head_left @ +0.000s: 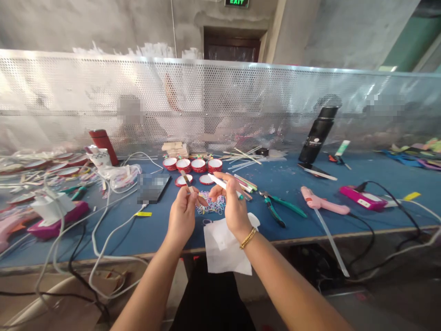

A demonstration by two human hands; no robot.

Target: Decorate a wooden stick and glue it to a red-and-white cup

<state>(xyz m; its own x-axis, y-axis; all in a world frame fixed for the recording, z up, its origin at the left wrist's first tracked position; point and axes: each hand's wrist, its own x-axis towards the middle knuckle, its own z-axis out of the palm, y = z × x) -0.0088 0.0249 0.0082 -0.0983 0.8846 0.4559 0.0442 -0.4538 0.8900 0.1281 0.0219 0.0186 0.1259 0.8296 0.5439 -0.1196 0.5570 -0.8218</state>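
In my left hand [182,214], the fingers pinch a small flat strip [186,178], brownish with a pale edge, pointing up and away from me. My right hand [236,207] is closed around a slim white marker [217,181] with a teal end by the palm. Between and behind the hands lies a pile of pastel elastic loops [211,205]. A white sheet of paper [229,259] hangs over the table edge beneath my right hand. Just beyond are red-rimmed white round lids [183,180], with red tins [198,165] in a row behind.
Teal pliers [285,204] and a pink glue gun [324,202] lie to the right, near a magenta power strip [363,197]. A black bottle [317,135] stands behind. On the left are a phone [160,186], white cables [108,220] and a red flask [104,146]. A perforated metal screen [234,92] closes the back.
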